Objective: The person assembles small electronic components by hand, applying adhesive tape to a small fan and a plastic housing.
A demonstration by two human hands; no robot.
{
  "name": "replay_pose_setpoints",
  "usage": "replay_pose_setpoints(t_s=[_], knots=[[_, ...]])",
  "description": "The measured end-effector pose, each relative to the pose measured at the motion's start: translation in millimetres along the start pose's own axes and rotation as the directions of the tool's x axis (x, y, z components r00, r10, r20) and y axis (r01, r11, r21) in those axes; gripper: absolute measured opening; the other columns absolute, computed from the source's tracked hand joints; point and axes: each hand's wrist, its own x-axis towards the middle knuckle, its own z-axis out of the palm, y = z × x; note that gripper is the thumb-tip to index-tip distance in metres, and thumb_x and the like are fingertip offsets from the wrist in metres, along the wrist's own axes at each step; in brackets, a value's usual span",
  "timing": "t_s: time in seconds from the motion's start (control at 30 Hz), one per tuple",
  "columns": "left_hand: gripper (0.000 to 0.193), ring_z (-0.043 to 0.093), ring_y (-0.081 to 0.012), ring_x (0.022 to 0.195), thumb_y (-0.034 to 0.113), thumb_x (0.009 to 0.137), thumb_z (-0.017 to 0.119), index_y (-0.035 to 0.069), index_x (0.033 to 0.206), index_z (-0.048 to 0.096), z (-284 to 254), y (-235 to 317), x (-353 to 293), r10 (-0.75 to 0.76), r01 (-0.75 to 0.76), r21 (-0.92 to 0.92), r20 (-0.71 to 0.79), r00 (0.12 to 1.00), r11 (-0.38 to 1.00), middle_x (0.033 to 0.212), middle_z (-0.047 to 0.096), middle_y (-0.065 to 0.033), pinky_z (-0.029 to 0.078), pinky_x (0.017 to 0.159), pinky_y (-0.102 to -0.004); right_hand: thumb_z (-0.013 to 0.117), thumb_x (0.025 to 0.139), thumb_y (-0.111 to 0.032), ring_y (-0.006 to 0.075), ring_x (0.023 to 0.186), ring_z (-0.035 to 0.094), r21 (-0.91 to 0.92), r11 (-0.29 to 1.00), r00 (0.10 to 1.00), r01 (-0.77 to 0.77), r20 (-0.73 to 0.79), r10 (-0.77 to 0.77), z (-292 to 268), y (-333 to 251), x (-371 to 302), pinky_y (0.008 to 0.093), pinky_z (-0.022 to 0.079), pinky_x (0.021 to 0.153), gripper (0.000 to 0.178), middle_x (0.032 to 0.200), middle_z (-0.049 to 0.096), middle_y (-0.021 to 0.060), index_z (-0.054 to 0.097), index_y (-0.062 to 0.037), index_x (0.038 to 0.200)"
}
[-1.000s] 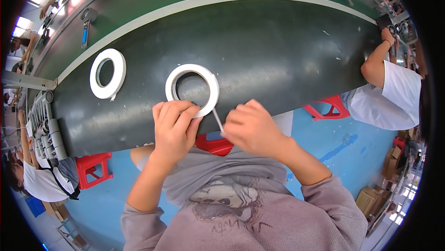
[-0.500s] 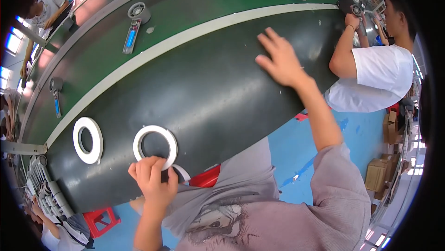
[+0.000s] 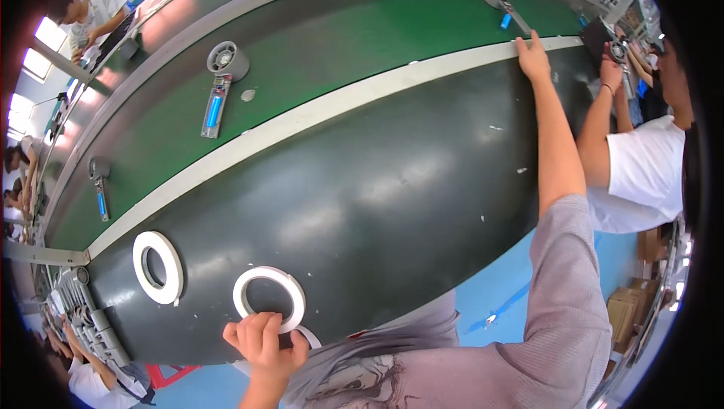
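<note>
At the table's near edge, the fingers of my left hand (image 3: 265, 342) are curled over the near rim of a white roll of tape (image 3: 299, 296). A loose white strip (image 3: 308, 336) shows beside the thumb. My right hand (image 3: 535, 63) is stretched far forward over the pale divider. Its thumb and forefinger are apart, at the near end of a grey handheld fan (image 3: 513, 13) on the green conveyor; whether they touch it, I cannot tell. That fan has a round head and a blue cell beside its handle. A second white roll (image 3: 175, 269) lies further left.
Two more handheld fans (image 3: 228, 60) (image 3: 99, 175), blue cells showing in their handles, lie on the green conveyor (image 3: 339, 47). Grey fans are stacked at the dark table's left end (image 3: 94, 318). A co-worker in a white shirt (image 3: 645, 171) sits close on my right, holding a fan.
My right hand has moved from above the dark table forward and right to the fan on the conveyor. The left hand remains at the tape roll. The whole view has shifted.
</note>
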Motion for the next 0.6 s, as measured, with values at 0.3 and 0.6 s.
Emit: replay_pose_setpoints(t_s=[0.3,0.6], knots=[[0.035,0.057,-0.0280,0.084,0.020,0.063,0.064,0.004,0.095,0.064,5,13,1,-0.017,0.018,0.005,-0.018,1.000,1.000,0.095,0.064,-0.0090,0.033,0.087,-0.0440,0.058,0.097,-0.038,0.0363,0.125,0.064,0.249,0.965,0.995,-0.088,-0.016,0.095,40,14,45,0.0441,0.048,0.105,0.052,0.130,0.069,0.0215,0.064,-0.0036,0.136],[0.036,0.057,-0.0288,0.088,0.014,0.061,0.067,0.004,0.096,0.064,11,26,10,-0.017,0.014,-0.066,-0.035,0.999,0.998,0.097,0.064,-0.0091,0.034,0.088,-0.0449,0.054,0.094,-0.019,0.0103,0.065,0.046,0.746,0.505,0.843,-0.435,0.534,-0.062,-7,-56,26,0.0275,0.034,0.060,0.014,0.077,0.059,-0.0019,0.063,-0.0106,0.088]])
